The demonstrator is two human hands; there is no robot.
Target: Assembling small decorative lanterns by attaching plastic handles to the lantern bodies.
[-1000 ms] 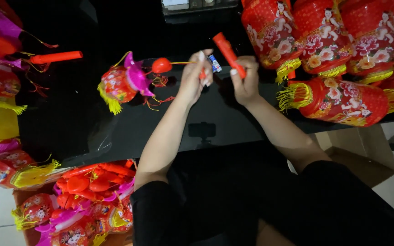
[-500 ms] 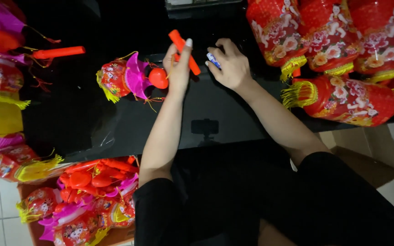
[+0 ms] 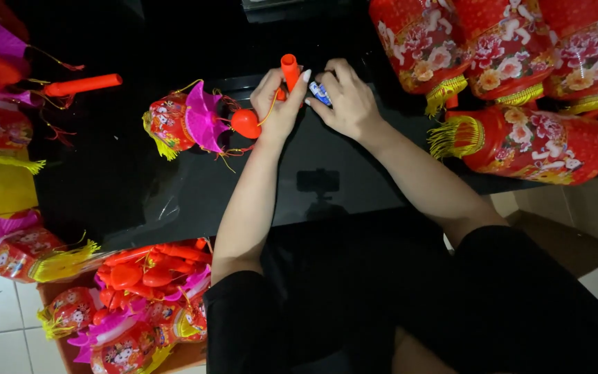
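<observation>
Hands meet over the black table (image 3: 140, 173). I see left hand (image 3: 278, 104) clenched around an orange handle (image 3: 289, 69), which sticks up past its fingertips. Right hand (image 3: 347, 104) pinches a small blue battery (image 3: 320, 93) just beside that handle. Left of the fingers lies a small lantern (image 3: 188, 121); beyond the right, large red lanterns (image 3: 527, 142).

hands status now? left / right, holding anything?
Left hand: closed around an orange stick.
Right hand: pinching a small blue and white thing at its fingertips; what it is cannot be told.
</observation>
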